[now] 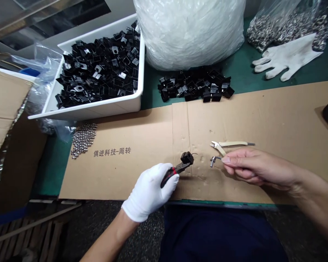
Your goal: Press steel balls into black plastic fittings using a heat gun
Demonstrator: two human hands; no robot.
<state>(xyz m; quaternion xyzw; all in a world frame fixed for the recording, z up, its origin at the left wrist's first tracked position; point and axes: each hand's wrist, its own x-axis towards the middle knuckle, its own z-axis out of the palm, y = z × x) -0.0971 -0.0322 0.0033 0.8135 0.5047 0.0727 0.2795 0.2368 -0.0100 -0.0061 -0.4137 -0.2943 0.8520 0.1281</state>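
My left hand (153, 191), in a white glove, is closed around dark pliers (177, 171) with red on the handles. At the jaws of the pliers sits a small black plastic part (187, 158), and a thin dark strand sticks out beside it. To the right, my bare right hand (254, 165) pinches a small bent metal fitting (213, 161) with a short silver cylinder at its end. Just behind those fingers, cutters with cream handles (232, 144) lie on the cardboard sheet (142, 142). The two hands are apart.
A white bin (98, 109) heaped with black plastic parts stands at the back left. More black parts (196, 85) lie beneath a large plastic bag (191, 32). Small metal pieces (83, 140) lie at left. A white glove (287, 58) rests by bagged metal parts (292, 29).
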